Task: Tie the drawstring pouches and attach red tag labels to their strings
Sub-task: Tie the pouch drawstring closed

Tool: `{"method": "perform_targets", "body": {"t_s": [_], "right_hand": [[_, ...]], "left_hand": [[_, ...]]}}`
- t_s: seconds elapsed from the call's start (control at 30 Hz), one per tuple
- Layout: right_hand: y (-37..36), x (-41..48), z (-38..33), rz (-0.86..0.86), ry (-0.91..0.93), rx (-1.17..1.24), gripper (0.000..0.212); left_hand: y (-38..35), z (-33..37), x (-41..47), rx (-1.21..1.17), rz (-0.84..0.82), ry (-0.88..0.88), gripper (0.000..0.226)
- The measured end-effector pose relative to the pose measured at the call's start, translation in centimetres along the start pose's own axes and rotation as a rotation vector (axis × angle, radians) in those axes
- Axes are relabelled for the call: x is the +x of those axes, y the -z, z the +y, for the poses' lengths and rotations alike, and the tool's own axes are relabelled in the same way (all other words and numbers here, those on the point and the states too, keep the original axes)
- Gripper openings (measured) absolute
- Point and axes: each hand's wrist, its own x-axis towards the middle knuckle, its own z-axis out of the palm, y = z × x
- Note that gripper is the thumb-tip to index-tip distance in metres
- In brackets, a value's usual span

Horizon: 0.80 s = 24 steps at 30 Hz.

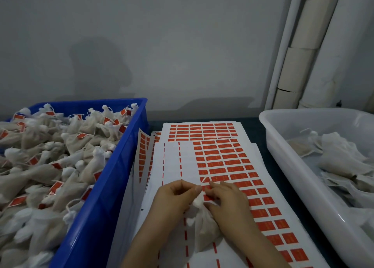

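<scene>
Both hands meet over the top label sheet (218,166) near the front edge of the surface. The left hand (176,197) pinches the gathered neck of a white pouch (204,227) that lies on the sheet. The right hand (226,199) has its fingertips closed on a red tag (208,191) at the pouch's string (204,180). A blue bin (113,166) with tagged pouches stands at the left edge, and a white tub (283,146) at the right edge.

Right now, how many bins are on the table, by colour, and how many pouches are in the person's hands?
Blue bin: 1
White bin: 1
Pouch in hands: 1
Total: 3
</scene>
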Motion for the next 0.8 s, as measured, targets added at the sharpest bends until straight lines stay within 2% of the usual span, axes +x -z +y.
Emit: {"method": "perform_targets", "body": {"t_s": [0.3, 0.5, 0.8], "right_hand": [[0.3, -0.5, -0.3, 0.025, -0.041, -0.070, 0.036], [0.5, -1.0, -0.5, 0.034, -0.026, -0.098, 0.036], [0.6, -0.8, -0.3, 0.036, 0.063, -0.137, 0.039]], "left_hand": [[0.2, 0.0, -0.1, -0.050, -0.013, 0.065, 0.017], [0.5, 0.0, -0.1, -0.071, -0.084, 0.106, 0.020], [0.7, 0.0, 0.1, -0.082, -0.094, 0.139, 0.020]]}}
